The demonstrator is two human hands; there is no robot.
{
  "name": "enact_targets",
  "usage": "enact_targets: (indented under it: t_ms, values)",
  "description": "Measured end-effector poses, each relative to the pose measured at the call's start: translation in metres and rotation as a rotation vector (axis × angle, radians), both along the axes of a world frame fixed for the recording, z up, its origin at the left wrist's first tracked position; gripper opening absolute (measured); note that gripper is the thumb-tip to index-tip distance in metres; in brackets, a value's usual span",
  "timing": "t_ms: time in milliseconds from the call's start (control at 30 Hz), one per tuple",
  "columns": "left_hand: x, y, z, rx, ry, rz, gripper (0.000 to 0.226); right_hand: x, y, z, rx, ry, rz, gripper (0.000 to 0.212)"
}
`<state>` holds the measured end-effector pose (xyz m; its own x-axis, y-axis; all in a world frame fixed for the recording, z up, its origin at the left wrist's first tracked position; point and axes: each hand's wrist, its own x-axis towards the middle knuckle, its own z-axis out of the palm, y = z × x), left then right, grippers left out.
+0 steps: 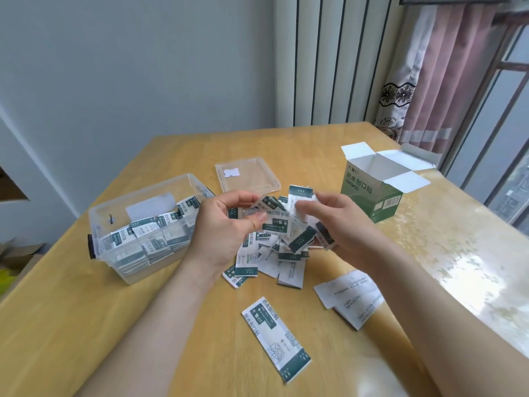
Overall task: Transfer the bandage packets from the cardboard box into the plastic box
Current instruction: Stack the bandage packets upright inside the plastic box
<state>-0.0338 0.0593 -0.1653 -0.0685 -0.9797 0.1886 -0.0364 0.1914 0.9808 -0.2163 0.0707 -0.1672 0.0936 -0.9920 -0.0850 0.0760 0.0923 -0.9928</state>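
A heap of white-and-green bandage packets [286, 247] lies on the wooden table between my hands. My left hand [226, 227] grips a bunch of packets [273, 214] over the heap, thumb on top. My right hand [340, 222] pinches several packets [299, 200] at the heap's right side. The clear plastic box [114, 265] stands at the left, partly filled with stacked packets. The green cardboard box [369, 196] stands upright at the right with its flaps open. A single packet strip [276, 338] lies near the front.
The clear plastic lid [247, 179] lies flat behind the heap. A folded white leaflet [350, 296] rests at the front right. A glossy cover [472, 253] sheets the table's right part. Curtains and a window stand beyond the right edge.
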Motion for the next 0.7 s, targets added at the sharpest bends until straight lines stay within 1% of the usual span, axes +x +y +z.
enact_targets:
  t_ms: [67, 133, 200, 333, 433, 500, 600, 700]
  values:
    - [-0.003, 0.000, -0.003, -0.027, -0.016, 0.013, 0.027, 0.003, 0.002, 0.002, 0.100, -0.172, 0.069, 0.019]
    - [-0.005, 0.000, -0.006, -0.065, -0.060, 0.038, 0.026, 0.004, 0.003, 0.001, 0.151, -0.228, 0.154, 0.031]
    - [-0.005, -0.002, -0.009, -0.101, -0.115, 0.062, 0.028, 0.005, 0.002, -0.002, 0.124, -0.201, 0.201, 0.036]
    - [-0.005, -0.003, -0.010, -0.140, -0.195, 0.067, 0.030, 0.007, 0.001, -0.006, 0.108, -0.099, 0.180, 0.032]
    - [-0.003, -0.004, -0.010, -0.139, -0.191, 0.043, 0.032, 0.007, 0.001, -0.006, 0.136, -0.121, 0.200, 0.029]
    - [-0.002, -0.004, -0.009, -0.154, -0.195, 0.028, 0.039, 0.006, 0.002, -0.004, 0.138, -0.097, 0.207, 0.028]
    - [-0.001, -0.006, -0.011, -0.179, -0.247, 0.028, 0.048, 0.007, 0.003, -0.003, 0.151, -0.099, 0.224, 0.029]
    - [0.000, -0.007, -0.013, -0.210, -0.309, 0.052, 0.046, 0.008, 0.003, -0.004, 0.154, -0.100, 0.240, 0.029]
